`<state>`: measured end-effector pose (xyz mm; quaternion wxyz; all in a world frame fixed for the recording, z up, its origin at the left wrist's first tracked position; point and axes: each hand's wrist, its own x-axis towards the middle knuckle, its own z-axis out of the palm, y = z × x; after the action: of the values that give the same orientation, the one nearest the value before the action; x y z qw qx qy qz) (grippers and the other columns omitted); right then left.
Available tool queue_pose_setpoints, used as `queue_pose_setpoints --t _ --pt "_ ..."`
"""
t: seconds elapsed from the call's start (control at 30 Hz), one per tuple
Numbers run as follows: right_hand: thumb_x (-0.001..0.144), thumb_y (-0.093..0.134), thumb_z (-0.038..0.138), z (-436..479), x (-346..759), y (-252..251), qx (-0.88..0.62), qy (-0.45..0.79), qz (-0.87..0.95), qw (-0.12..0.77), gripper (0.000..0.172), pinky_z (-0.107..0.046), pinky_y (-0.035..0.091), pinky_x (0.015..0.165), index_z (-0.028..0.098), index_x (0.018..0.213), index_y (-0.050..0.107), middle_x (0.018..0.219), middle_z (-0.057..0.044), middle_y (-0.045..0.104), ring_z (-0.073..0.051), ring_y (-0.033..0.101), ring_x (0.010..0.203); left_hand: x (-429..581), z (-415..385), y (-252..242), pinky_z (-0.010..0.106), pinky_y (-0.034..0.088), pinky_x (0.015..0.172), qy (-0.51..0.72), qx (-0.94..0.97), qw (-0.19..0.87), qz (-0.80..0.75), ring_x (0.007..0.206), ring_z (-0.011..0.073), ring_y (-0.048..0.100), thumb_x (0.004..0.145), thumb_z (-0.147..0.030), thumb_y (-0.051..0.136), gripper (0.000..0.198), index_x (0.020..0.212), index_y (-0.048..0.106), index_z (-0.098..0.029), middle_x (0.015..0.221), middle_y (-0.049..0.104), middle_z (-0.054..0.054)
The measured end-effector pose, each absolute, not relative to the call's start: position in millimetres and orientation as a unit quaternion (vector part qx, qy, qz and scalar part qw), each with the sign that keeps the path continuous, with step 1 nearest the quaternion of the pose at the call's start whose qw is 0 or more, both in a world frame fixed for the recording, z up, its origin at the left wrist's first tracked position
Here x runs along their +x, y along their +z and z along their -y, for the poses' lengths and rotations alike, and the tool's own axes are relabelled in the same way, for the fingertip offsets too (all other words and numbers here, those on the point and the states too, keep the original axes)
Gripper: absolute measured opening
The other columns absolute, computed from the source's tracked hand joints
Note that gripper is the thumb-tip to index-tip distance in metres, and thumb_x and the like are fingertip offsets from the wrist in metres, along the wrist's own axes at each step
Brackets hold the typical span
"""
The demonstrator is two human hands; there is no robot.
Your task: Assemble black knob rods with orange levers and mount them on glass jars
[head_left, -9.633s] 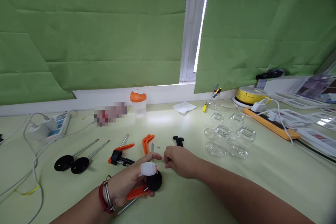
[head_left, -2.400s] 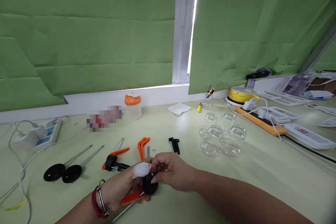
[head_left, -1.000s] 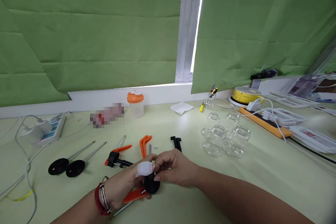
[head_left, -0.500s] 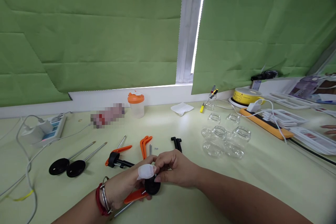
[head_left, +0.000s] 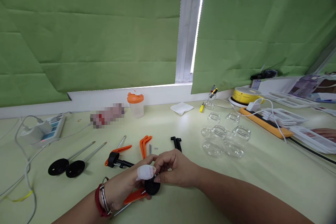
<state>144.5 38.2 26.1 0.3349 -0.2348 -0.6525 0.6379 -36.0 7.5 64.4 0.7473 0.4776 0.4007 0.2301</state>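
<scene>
My left hand (head_left: 131, 182), its thumb wrapped in white, is closed round a part-built piece with a round black cap (head_left: 152, 186), an orange lever (head_left: 135, 196) and a thin metal rod (head_left: 121, 210) pointing down to the left. The fingers of my right hand (head_left: 174, 169) are pinched together at the cap's upper edge; whatever is between them is hidden. Just beyond lie a similar black and orange piece (head_left: 114, 159), loose orange levers (head_left: 144, 145), tiny metal bits (head_left: 156, 148) and black plastic parts (head_left: 176, 143).
Two black discs with metal rods (head_left: 76, 168) lie at left, near a power strip (head_left: 56, 129) and cables. Clear glass jars (head_left: 219, 140) stand right of centre, beside an orange power strip (head_left: 265, 122). An orange-lidded cup (head_left: 136, 105) stands behind. Another person's hand (head_left: 327, 133) shows at far right.
Both my hands stay almost still around the black cap. At the far right, the other person's hand has shifted a little and now rests over the white trays.
</scene>
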Motion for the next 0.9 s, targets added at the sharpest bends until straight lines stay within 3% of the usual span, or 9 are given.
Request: queue_pose_setpoints --t 0.23,0.47,0.9 --pt "0.066 0.072 0.020 -40.0 145.1 22.7 -0.211 0.639 0.652 0.349 0.015 -0.024 0.042 0.064 0.012 0.078 0.067 0.077 -0.002 0.061 -0.010 0.054 0.069 -37.2 -9.6 61.9 0.029 0.041 0.065 0.224 0.476 0.754 -0.393 0.074 0.0159 0.049 0.074 -0.045 0.057 0.050 0.119 0.048 -0.025 0.086 0.053 0.002" --pt "0.063 0.073 0.025 -37.1 144.0 26.9 -0.267 0.620 0.661 0.328 0.021 -0.021 0.039 0.055 0.012 0.079 0.068 0.065 0.001 0.058 -0.007 0.048 0.057 -39.1 -8.3 60.3 0.029 0.041 0.067 0.230 0.472 0.751 -0.400 0.077 0.0164 0.050 0.074 -0.045 0.057 0.050 0.119 0.047 -0.026 0.091 0.054 0.003" --pt "0.066 0.071 0.028 -35.8 142.0 32.2 -0.276 0.589 0.673 0.353 0.017 -0.021 0.038 0.054 0.012 0.073 0.067 0.066 0.000 0.058 -0.008 0.048 0.059 -34.1 -5.5 71.2 0.030 0.038 0.070 0.257 0.473 0.726 -0.428 0.071 0.0142 0.048 0.073 -0.034 0.058 0.060 0.128 0.036 -0.027 0.088 0.052 0.001"
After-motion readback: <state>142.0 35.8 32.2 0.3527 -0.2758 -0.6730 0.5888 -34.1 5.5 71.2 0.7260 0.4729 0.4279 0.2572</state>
